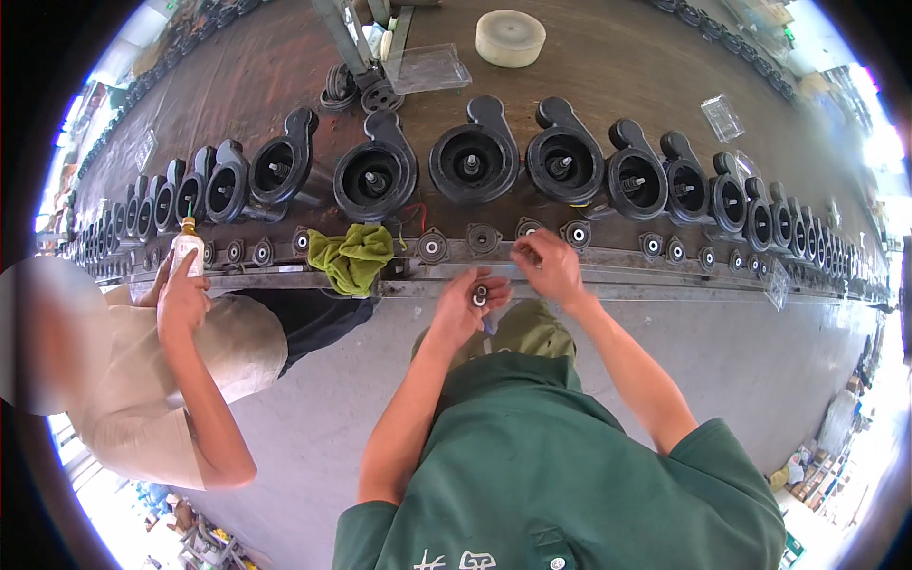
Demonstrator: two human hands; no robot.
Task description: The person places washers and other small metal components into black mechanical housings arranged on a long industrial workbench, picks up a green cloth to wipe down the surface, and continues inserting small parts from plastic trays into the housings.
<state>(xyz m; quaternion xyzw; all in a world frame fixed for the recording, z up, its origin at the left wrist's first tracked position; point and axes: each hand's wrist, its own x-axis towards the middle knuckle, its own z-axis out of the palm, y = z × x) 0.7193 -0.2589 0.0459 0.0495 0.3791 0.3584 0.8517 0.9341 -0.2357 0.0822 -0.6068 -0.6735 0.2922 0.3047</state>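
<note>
**Small rings point(480, 295) cupped in your left hand point(460, 309)**

Your left hand is half open, palm up, with the dark and white rings lying in it, just in front of the desk point(608, 62). Your right hand point(551, 268) is raised beside it at the desk's edge, fingers bent inward; you cannot tell whether they pinch anything. Just beyond those fingers sits a flat disc point(527, 225), one of a row. Behind stand black pump-like casings point(473, 161), open ends facing you. A green cloth point(351, 258) lies to your left. Further left, a co-worker's hand point(184, 296) grips a bottle point(188, 255) with a label too small to read. Your green shirt point(570, 465) carries white writing, partly cut off.
</note>
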